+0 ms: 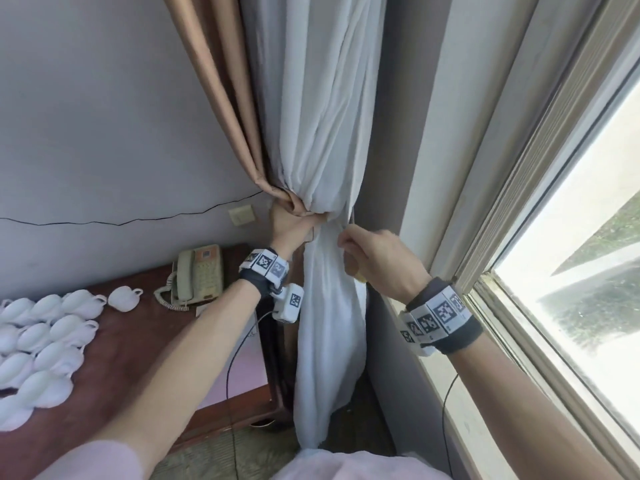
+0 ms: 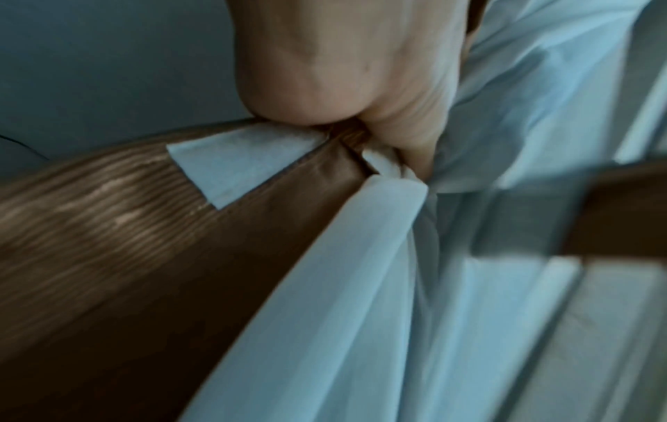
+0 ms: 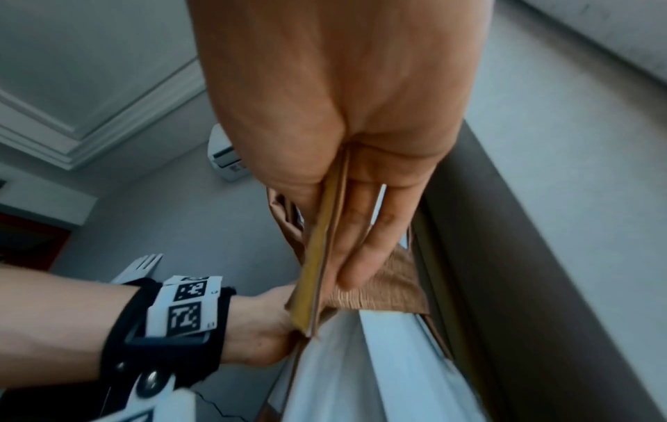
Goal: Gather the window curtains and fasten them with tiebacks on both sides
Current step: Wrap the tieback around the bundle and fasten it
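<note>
Two hands are seen at the gathered curtains, close together but apart. The right hand [image 1: 377, 258] is pinched on a tan tieback [image 3: 379, 282], whose yellow-edged strip [image 3: 319, 257] is held between thumb and fingers [image 3: 361, 245] in the right wrist view; from the head view most of the tieback is hidden behind that hand. Just to its left, the left hand [image 1: 291, 225] is clenched around the bunched neck of the white sheer [image 1: 329, 133] and the tan drape [image 1: 221, 81]; its fingers are hidden in the folds. In the left wrist view only the heel of that hand [image 2: 343, 71] is shown, with a short pale strip [image 2: 234, 165] sticking out beneath it; what the strip belongs to cannot be told. Below the hands the sheer hangs to the floor, its hem cut off by the person's clothing. Left of the left hand, a phone [image 1: 199, 275] and rows of white cups [image 1: 45, 341] are set on a dark table [image 1: 138, 358]. Right of the right hand, the window [image 1: 588, 254] is overexposed.
</note>
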A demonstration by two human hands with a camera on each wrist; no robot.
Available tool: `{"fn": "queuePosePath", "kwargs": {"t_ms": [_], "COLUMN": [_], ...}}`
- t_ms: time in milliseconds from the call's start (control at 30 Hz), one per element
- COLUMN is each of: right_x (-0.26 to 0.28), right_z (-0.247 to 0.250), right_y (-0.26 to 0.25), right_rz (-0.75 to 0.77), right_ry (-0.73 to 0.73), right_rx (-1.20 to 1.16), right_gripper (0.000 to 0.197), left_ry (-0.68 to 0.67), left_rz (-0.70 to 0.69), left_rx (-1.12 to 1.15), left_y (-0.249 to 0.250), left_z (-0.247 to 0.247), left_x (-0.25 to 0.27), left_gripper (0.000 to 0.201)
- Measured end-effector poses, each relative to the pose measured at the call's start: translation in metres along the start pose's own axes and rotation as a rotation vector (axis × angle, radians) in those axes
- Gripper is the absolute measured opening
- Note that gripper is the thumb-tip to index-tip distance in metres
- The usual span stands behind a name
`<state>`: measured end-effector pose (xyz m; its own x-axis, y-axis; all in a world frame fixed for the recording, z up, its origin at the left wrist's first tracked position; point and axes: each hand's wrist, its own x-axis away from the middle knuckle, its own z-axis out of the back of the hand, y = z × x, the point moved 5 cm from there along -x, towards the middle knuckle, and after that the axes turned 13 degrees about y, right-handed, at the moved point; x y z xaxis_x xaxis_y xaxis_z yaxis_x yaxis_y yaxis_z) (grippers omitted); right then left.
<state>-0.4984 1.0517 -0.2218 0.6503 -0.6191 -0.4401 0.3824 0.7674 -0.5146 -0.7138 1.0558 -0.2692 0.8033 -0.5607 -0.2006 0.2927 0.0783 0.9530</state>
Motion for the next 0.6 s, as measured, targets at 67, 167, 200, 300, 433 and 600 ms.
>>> {"fn": "queuePosePath", "kwargs": {"t_ms": [67,167,200,300,433,600], "right_x": [0.0,0.0,0.0,-0.006,-0.017,-0.016], "right_z": [-0.008,-0.016,-0.017,-0.018,-0.012,-0.003], "right_y": [-0.006,-0.016,-0.017,-0.02,-0.028,-0.054], "right_rz": [0.007,0.048,0.054,0.12,0.204,0.455], "right_ry": [-0.026,-0.148,-0.185,-0.212,-0.196,-0.072], "right_rx": [-0.074,-0.09,-0.069,0.075,0.375,0.698], "right_gripper": [0.01,0.038,0.049,0.033,0.014,0.019], "left_ry": [-0.017,-0.117,-0.142,-0.207,-0.321,-0.527], "left_rz": [-0.038,-0.14,-0.204,-0.31,-0.485,-0.608], "left_rx": [-0.072,-0.246,-0.271,-0.237,-0.373,-0.484], "left_y": [0.0,-0.011,-0.013,-0.021,-0.003,0.004], "left_z": [-0.007,-0.008,-0.006,-0.006,-0.002,0.026], "left_x": [0.018,0.046,0.054,0.059,0.062,0.079], "left_gripper": [0.044,0.016,0.018,0.045,0.043,0.089]}}
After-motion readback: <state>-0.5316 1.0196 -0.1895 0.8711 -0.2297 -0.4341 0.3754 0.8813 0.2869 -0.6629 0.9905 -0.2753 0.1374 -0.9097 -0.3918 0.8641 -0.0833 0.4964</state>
